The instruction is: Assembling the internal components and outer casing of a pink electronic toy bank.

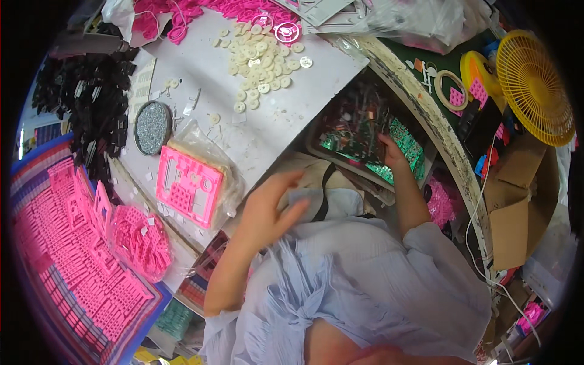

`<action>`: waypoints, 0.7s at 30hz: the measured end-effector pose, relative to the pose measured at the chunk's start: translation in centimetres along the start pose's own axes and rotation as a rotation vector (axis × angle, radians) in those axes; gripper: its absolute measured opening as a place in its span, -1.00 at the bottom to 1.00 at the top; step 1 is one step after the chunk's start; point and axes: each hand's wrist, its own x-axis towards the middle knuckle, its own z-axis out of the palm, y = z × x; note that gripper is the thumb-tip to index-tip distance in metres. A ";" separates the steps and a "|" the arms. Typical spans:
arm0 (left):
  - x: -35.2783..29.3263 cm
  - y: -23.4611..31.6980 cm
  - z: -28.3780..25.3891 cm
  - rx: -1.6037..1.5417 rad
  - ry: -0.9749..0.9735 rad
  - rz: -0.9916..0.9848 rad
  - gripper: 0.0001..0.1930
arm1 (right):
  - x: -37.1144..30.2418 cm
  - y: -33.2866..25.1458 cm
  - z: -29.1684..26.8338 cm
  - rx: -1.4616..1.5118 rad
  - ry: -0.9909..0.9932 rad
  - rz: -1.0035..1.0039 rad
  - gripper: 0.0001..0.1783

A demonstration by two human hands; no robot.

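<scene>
My right hand [394, 153] is closed on the edge of a clear plastic bag [359, 121] of small dark and reddish parts. The bag lies over a bin [313, 131] beside the table, among green circuit boards [406, 146]. My left hand [275, 205] is raised in front of my body with its fingers apart and nothing in it. Nearest to it on the table is a pink plastic panel [190, 187], lying on a stack wrapped in clear film [228, 176]. Past the panel stands a round dark dish [152, 128] of small grey metal pieces.
Cream round discs [258, 58] lie heaped on the white table [286, 109], with pink parts [234, 9] behind. Black parts [79, 97] pile up at the left, above pink moulded pieces [91, 255] on a striped sheet. At right are a yellow fan [535, 88] and cardboard box [517, 207].
</scene>
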 end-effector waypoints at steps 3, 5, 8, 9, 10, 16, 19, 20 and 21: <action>5.2 -4.3 4.7 -0.026 -0.022 -0.068 -0.52 | 0.2 0.1 3.8 -0.247 0.185 -0.067 -0.30; 7.7 -5.4 6.6 0.126 -0.039 0.006 -0.54 | 0.0 0.5 5.2 -0.413 0.296 -0.141 -0.21; 8.7 -5.6 8.0 0.183 -0.060 0.070 -0.55 | -0.5 1.1 5.2 -0.628 0.373 -0.243 -0.14; 8.6 -5.6 8.2 0.173 -0.064 0.082 -0.55 | -0.6 1.3 5.2 -0.702 0.397 -0.274 -0.12; 8.5 -5.6 8.3 0.172 -0.062 0.087 -0.55 | -0.8 1.5 5.4 -0.776 0.420 -0.304 -0.09; 6.8 -6.3 7.3 0.169 -0.023 0.049 -0.58 | -2.1 0.5 10.0 -0.818 0.422 -0.332 -0.22; 6.1 -6.3 7.2 0.151 -0.001 0.031 -0.58 | -1.4 0.0 10.8 -0.714 0.429 -0.320 -0.27; 5.9 -6.2 7.1 0.139 -0.003 0.009 -0.58 | -1.7 -0.3 12.2 -0.740 0.499 -0.350 -0.35; 5.7 -6.2 7.1 0.126 -0.005 -0.014 -0.58 | -1.4 -0.4 12.2 -0.763 0.469 -0.327 -0.39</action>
